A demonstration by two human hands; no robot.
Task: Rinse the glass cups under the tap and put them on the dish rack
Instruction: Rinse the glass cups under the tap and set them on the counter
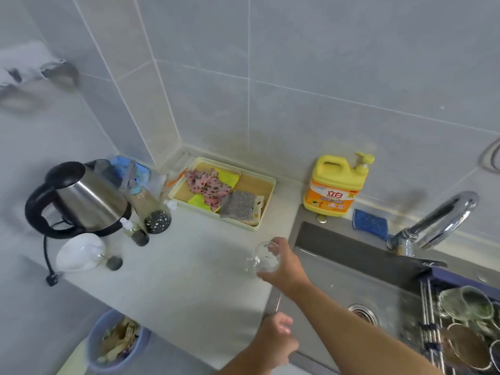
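Observation:
A clear glass cup (262,259) is above the counter, just left of the sink (335,282). My right hand (284,266) grips it from the right, with the fingers wrapped round its side. My left hand (278,331) hovers by the sink's near left rim, wet, its fingers loosely curled with nothing in them. The chrome tap (438,223) arches over the back right of the sink, and no water is visible from it. The dish rack (428,315) lies across the right end of the sink and holds several upturned glass cups (465,303) and bowls.
On the counter are a steel kettle (81,198), a white bowl (79,253), small bottles, and a yellow tray (266,196) of cloths and sponges. Yellow dish soap (334,185) and a blue cloth (369,221) sit behind the sink. A blue waste bin (94,355) stands on the floor.

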